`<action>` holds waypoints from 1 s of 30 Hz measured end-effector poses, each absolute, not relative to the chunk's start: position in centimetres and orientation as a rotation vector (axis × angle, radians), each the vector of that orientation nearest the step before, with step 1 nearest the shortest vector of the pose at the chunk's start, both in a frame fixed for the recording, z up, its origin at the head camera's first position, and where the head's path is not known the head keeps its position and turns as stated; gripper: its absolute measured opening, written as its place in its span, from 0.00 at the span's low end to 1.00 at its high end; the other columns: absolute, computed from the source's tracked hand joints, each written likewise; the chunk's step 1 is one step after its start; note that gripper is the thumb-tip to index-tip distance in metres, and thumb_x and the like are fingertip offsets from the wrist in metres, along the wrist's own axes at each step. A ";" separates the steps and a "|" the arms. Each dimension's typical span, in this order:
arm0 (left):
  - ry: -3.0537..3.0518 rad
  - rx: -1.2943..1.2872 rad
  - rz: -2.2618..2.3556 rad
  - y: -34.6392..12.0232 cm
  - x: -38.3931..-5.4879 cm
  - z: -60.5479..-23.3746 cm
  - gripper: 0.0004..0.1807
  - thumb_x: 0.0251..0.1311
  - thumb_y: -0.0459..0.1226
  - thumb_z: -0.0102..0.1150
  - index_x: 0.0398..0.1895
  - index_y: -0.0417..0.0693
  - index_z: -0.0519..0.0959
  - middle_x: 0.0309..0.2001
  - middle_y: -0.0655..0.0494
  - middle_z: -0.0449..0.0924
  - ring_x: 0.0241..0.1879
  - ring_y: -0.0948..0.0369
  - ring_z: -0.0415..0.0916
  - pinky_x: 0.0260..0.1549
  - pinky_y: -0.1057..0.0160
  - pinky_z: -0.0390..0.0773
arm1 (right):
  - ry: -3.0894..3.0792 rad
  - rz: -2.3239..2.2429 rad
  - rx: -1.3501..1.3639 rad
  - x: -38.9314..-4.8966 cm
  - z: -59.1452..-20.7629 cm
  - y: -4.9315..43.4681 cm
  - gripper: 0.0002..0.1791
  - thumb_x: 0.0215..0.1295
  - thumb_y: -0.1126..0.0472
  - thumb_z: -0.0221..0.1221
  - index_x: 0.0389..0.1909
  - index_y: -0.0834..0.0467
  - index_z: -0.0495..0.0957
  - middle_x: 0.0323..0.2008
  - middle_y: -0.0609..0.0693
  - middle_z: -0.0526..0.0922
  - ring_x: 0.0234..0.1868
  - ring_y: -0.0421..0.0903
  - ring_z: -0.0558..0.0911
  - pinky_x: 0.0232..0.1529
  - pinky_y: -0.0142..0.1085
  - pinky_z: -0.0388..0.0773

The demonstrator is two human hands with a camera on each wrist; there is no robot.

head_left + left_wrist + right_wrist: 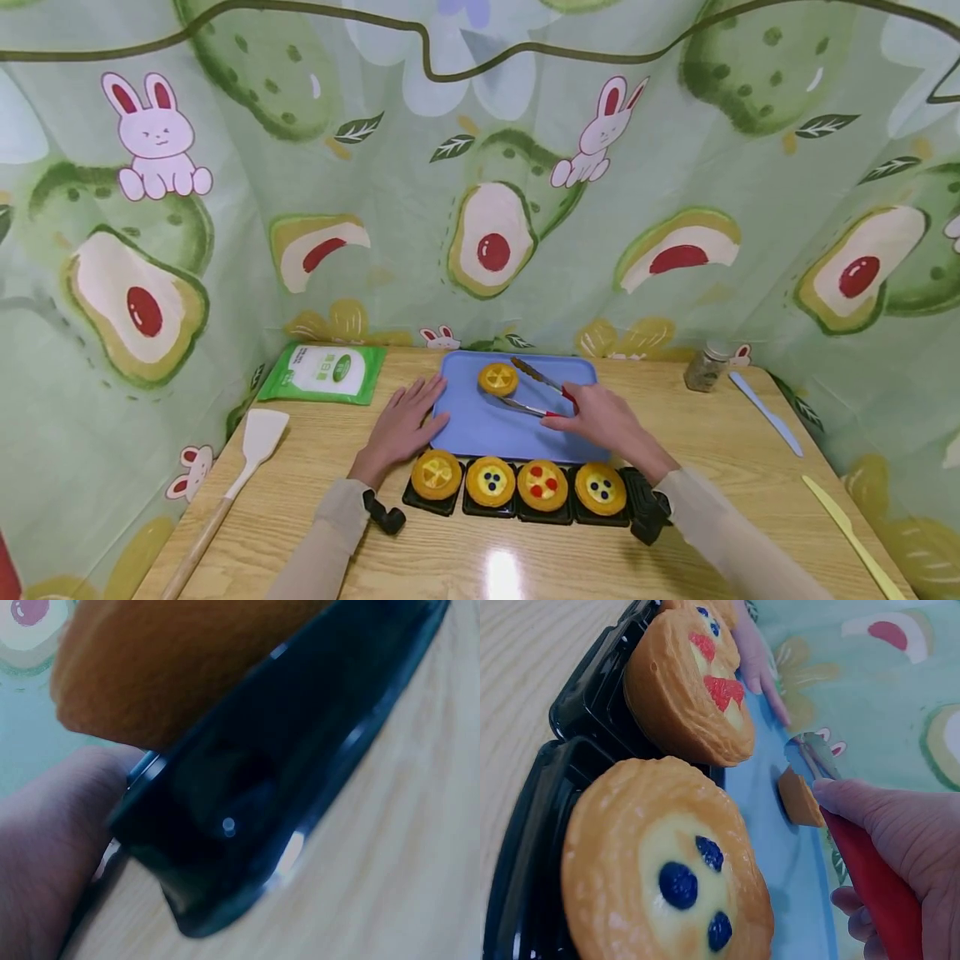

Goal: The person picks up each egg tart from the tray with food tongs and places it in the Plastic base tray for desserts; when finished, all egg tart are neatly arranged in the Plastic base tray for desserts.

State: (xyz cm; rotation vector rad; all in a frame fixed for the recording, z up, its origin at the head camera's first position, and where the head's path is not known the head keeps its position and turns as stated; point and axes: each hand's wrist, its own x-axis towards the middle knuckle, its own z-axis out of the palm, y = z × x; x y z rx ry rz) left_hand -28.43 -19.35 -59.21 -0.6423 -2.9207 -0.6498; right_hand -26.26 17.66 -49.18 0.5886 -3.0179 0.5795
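Note:
My right hand (603,417) grips red-handled tongs (536,410) over the blue tray (480,429). The tongs' arms are spread, with their tips near a tart (497,379) that lies on the tray. Whether the tips touch it, I cannot tell. In the right wrist view, thumb and fingers wrap the red handle (877,892). My left hand (405,421) rests at the tray's left edge, its fingers extended. Just in front of the tray stand a fruit-wedge tart (436,475), two blueberry tarts (491,482) (600,488) and a strawberry tart (542,485), in black plastic holders (491,510).
At the left are a green-and-white packet (324,373) and a white spatula (258,433) with a wooden handle. A small jar (707,367), a blue knife (765,414) and a yellow knife (851,533) are at the right. A patterned cloth (405,275) surrounds the wooden table (420,558).

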 end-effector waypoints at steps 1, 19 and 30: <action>-2.918 -0.646 -0.651 -19.3 -28.4 -59.2 0.39 0.78 0.62 0.41 0.85 0.61 0.52 0.84 0.63 0.49 0.83 0.51 0.45 0.79 0.42 0.44 | -3.023 0.580 0.593 -26.4 -49.2 17.5 0.31 0.59 0.36 0.72 0.28 0.59 0.73 0.17 0.43 0.58 0.17 0.41 0.60 0.20 0.35 0.53; -2.933 -0.648 -0.648 -19.3 -28.4 -59.0 0.39 0.78 0.63 0.40 0.86 0.62 0.51 0.84 0.64 0.48 0.83 0.52 0.44 0.79 0.42 0.44 | -3.009 0.572 0.623 -27.8 -50.5 16.5 0.30 0.63 0.37 0.70 0.28 0.59 0.72 0.17 0.43 0.58 0.18 0.40 0.59 0.20 0.34 0.53; -2.942 -0.645 -0.616 -19.3 -28.4 -59.0 0.39 0.78 0.64 0.38 0.86 0.63 0.49 0.84 0.66 0.45 0.84 0.53 0.43 0.80 0.43 0.44 | -2.995 0.576 0.634 -28.2 -51.0 16.4 0.29 0.63 0.37 0.70 0.28 0.59 0.73 0.18 0.43 0.57 0.19 0.40 0.58 0.20 0.34 0.53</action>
